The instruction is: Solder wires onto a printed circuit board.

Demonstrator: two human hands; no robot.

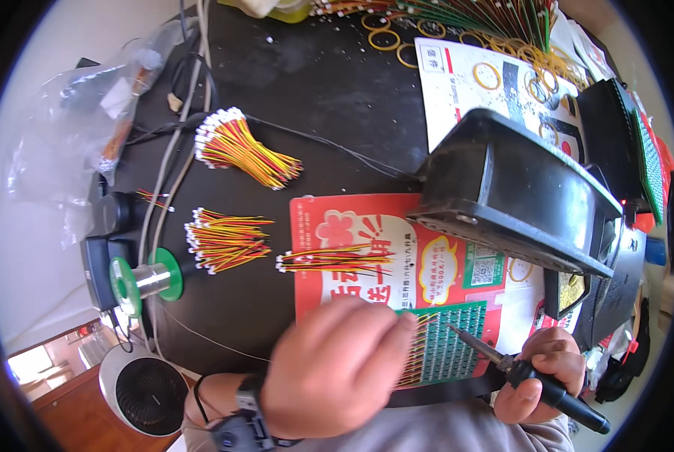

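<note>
My right hand (540, 373) is wrapped round the black handle of a soldering iron (572, 408). The iron's tip points up and left, over a green circuit board (457, 343) with rows of small pads. My left hand (344, 365) is closed in a pinch at the board's upper left; what its fingertips hold is hidden. Yellow and dark wires (414, 361) lie along the board's left part, partly behind that hand. Just above, a small bunch of red, yellow and black wires with white connectors (337, 259) rests on a red printed sheet (307, 218).
Two larger wire bundles (250, 151) (231, 239) lie to the left, near a green solder spool (172, 275). A black box-shaped device (533, 188) stands over the sheet at right. Rubber bands (487, 75) and more wires (487, 19) lie at the back. Cables (172, 162) run down the left.
</note>
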